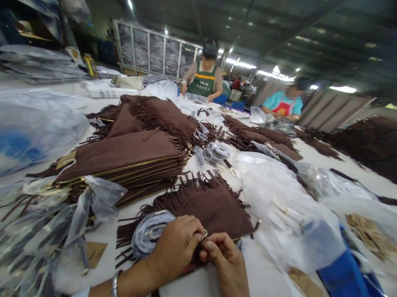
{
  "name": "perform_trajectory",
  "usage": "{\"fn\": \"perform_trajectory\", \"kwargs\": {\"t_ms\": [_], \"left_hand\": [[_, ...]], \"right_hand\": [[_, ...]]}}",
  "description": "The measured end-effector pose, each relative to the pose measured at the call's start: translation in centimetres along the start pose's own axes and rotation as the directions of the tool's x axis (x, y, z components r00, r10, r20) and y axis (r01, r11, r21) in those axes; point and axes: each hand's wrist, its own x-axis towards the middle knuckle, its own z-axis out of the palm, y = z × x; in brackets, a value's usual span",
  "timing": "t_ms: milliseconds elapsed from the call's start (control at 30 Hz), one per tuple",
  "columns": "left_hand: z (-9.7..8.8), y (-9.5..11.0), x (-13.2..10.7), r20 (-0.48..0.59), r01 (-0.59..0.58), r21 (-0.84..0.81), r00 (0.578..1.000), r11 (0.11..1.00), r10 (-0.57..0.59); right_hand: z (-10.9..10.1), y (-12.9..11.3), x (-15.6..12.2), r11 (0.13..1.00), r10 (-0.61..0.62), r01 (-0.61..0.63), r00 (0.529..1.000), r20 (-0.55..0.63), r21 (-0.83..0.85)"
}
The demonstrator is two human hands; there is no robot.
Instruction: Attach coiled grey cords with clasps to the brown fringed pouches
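A brown fringed pouch (pixel 218 209) lies flat on the table in front of me. Over its near edge, my left hand (pixel 178 240) is closed in a pinch at a small gold-coloured ring (pixel 205 232). My right hand (pixel 224 258) meets it there, thumb and fingers pressed together; what lies between them is hidden. A coiled grey strap wrapped in clear plastic (pixel 143 233) rests on the pouch, just left of my left hand. The pouch's near edge is partly covered by my hands.
Stacked brown pouches with gold zips (pixel 126 159) stand behind on the left. Plastic-wrapped pieces (pixel 46 236) spread at the left front. A clear plastic bag (pixel 270 198) and a blue bag (pixel 344 265) lie on the right. Two co-workers (pixel 204 81) work across the table.
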Motion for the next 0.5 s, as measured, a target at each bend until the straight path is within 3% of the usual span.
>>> {"fn": "perform_trajectory", "kwargs": {"t_ms": [300, 500], "left_hand": [[0.0, -0.3, -0.2, 0.003, -0.046, 0.009, 0.999, 0.999, 0.046], [0.0, -0.3, -0.2, 0.006, -0.046, 0.024, 0.999, 0.999, 0.046]], "right_hand": [[0.7, -0.3, -1.1, 0.983, -0.12, 0.103, 0.988, -0.099, -0.155], [0.9, -0.1, -1.2, 0.985, -0.12, 0.105, 0.987, -0.104, -0.135]]}}
